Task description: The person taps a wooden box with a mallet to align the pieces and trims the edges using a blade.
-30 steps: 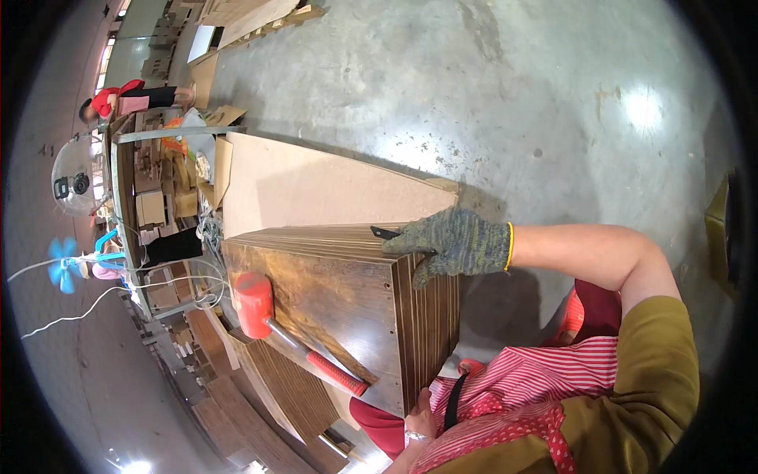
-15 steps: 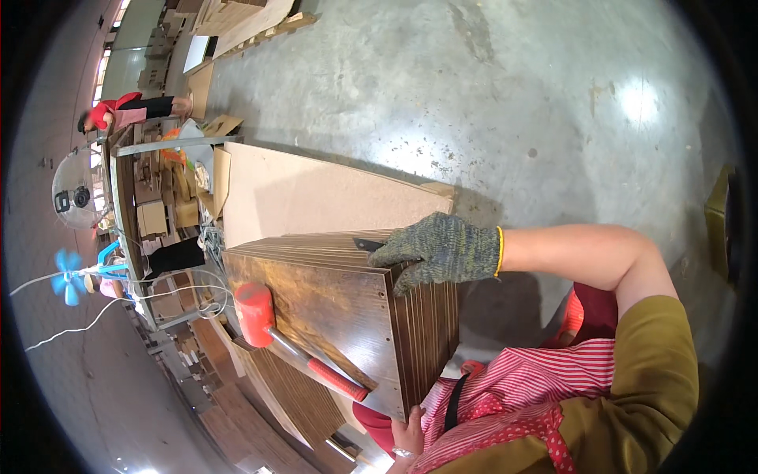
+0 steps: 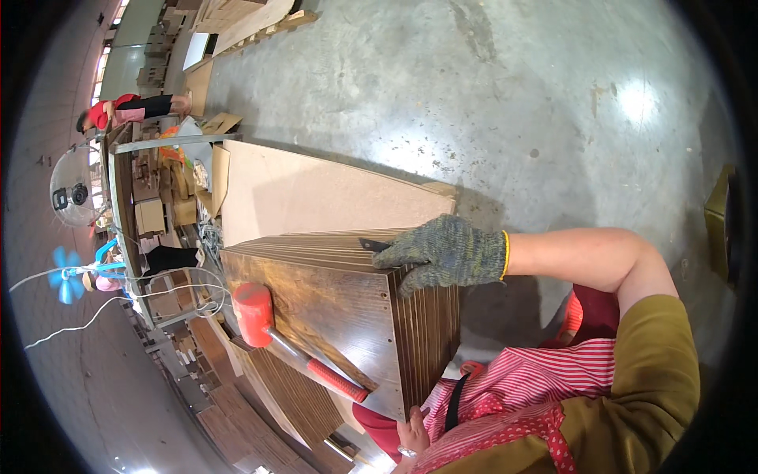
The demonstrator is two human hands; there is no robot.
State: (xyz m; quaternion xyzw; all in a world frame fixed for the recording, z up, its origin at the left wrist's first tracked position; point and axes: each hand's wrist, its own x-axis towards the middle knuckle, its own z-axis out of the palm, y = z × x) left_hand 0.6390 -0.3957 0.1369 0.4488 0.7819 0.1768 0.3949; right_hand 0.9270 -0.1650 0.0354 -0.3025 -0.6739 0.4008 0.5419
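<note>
Stack of brown wood-grain panels: lies flat at the centre of the view, just before the red-and-white striped apron of the wearer. Presents the broad, glossy face of the top panel upward and thin, striped panel edges along two sides; bears small dark holes near one end.

Right hand, in grey-green knit with a yellow cuff: rests at one near corner of the stack, fingers bent together, thumb set lower against the edges. Closes on a small black flat piece, projecting past the fingertips over the striped side.

Left hand, bare: touches the other near corner, partly curled, with most fingers hidden. Cannot tell whether gripping the corner or only leaning against it.

Mallet: lies across the top panel, red head toward the far end, ribbed red grip toward the left hand, apart from both hands.

Surroundings: tan board beside the stack on the right hand's side; second stack of brown panels on the opposite side; grey concrete floor. Background: metal-legged counter, caged fan, small blue fan, person in a red top.
</note>
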